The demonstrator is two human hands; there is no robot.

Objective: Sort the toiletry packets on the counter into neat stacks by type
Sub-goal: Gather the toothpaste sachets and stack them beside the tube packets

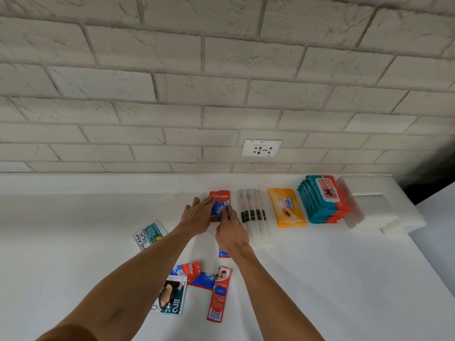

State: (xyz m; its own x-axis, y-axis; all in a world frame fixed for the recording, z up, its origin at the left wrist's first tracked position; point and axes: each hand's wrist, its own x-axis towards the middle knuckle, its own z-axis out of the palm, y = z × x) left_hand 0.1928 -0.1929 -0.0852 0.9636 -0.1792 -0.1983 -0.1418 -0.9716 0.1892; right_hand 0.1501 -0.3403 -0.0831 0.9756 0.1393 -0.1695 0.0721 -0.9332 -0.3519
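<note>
A small stack of red and blue toothpaste sachets (219,198) lies at the back of the white counter (73,242). My left hand (198,216) rests flat on the stack's left side with straight fingers. My right hand (230,228) touches the stack's right edge with its fingertips. Loose packets lie nearer me: a toothpaste sachet (194,271), a long red sachet (218,295), a teal shampoo sachet (171,295), a white and teal conditioner sachet (147,235), and a blue packet (222,253) partly hidden under my right wrist.
To the right of the stack lie several clear wrapped toothbrushes (253,212), an orange wipes pack (286,207) and a stack of teal wipes packs (322,199). A wall socket (261,148) sits in the white brick wall. The counter ends at the right.
</note>
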